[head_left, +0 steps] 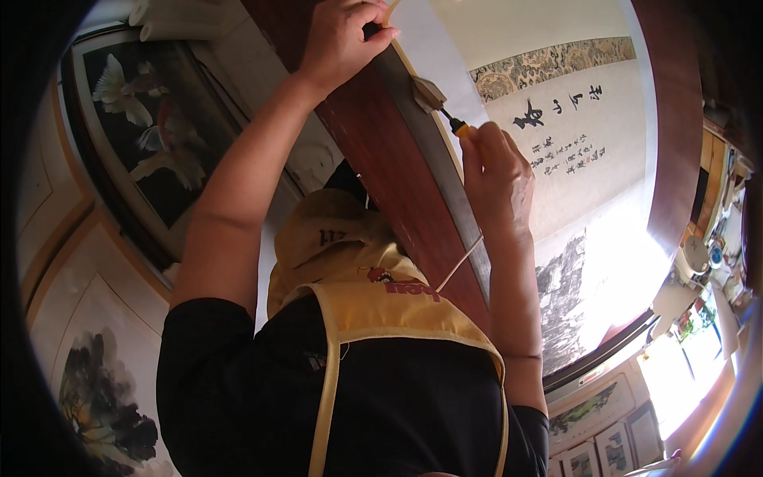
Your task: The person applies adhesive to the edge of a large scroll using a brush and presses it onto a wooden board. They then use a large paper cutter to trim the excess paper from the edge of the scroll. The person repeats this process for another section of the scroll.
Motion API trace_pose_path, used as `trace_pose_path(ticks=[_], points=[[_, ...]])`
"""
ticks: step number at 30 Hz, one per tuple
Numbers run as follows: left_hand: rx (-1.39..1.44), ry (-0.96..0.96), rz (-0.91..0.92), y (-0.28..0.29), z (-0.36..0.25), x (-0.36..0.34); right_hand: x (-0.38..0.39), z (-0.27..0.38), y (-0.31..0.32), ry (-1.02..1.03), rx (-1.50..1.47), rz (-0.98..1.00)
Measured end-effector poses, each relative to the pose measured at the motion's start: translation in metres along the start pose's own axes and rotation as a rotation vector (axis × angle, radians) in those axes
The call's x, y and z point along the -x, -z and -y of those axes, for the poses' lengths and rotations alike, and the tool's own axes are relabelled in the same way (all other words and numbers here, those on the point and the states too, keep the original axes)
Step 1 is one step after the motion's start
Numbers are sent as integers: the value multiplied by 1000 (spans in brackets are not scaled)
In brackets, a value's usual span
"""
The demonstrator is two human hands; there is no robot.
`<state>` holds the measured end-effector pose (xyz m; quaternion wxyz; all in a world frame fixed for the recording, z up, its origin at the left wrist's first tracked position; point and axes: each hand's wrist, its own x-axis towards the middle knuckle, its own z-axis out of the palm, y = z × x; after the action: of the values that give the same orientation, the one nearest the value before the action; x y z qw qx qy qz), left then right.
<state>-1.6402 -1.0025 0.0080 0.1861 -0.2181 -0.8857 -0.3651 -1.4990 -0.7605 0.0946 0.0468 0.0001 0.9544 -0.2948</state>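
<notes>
At the top of the view, my left hand [350, 40] pinches a thin pale strip [389, 13] between thumb and fingers; its far part runs out of the picture. My right hand [499, 179] is wrapped round the yellow-and-black handle of a tool that looks like a scraper [457, 125]. Its dark shank leads to a flat, angular, greyish-tan head by the edge of a hanging scroll [556, 71]. The scroll has a patterned band, brushed black writing and an ink landscape. A narrow tan border runs along its near edge, under my right hand.
The scroll lies on a dark red table [373, 131]. A grey strip [469, 230] runs along the table's near side. A thin cord [459, 264] crosses that side near my yellow apron [405, 318]. Framed paintings [151, 119] stand at the left. Cluttered shelves [719, 230] are at the right.
</notes>
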Motion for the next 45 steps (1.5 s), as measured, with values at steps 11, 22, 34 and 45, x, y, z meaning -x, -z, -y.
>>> trace_pose_path(ticks=[11, 22, 34, 45], points=[[6, -3, 91, 4, 15, -10, -41, 26, -11, -21, 21, 10], [-15, -2, 21, 34, 110, -65, -43, 28, -7, -51, 4, 60], [24, 23, -9, 33, 108, -65, -44, 30, -7, -42, 1, 69], [9, 27, -1, 37, 108, -66, -49, 37, -10, -23, 0, 55]])
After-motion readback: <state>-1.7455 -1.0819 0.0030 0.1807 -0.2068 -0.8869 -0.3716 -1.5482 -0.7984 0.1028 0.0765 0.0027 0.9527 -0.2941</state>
